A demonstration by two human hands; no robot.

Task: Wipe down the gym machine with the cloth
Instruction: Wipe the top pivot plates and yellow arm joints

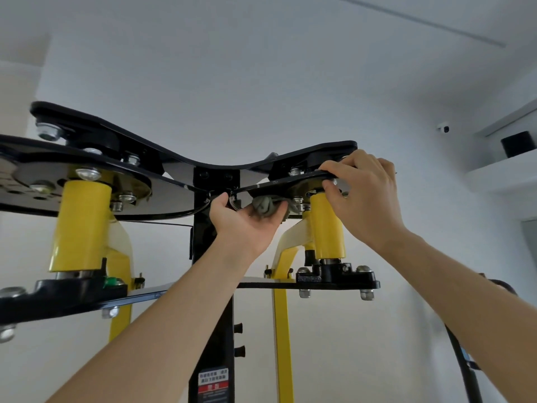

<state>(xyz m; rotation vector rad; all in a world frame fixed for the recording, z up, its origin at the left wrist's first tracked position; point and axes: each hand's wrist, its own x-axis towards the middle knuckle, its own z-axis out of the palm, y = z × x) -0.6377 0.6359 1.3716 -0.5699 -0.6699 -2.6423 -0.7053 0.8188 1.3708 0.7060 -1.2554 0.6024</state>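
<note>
Just beside the yellow pivot sleeve (327, 225), the grey cloth (266, 206) sits bunched in the left hand (247, 222), pressed under the black plate (279, 184). Above the sleeve, the right hand (363, 196) grips the plate's edge. Wiping seems underway, and much of the gym machine (212, 338) is probably left.

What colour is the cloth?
Greyish green. The cloth is bunched in the left hand; the head view shows it.

Pale white walls (261, 82) fill the view in soft, even light. At 1 o'clock a thin dark groove (436, 23) crosses the ceiling (377, 13). At 3 o'clock a small white security camera (443, 128) sits beside a white shelf (499, 173) carrying a black box (518, 144).
</note>
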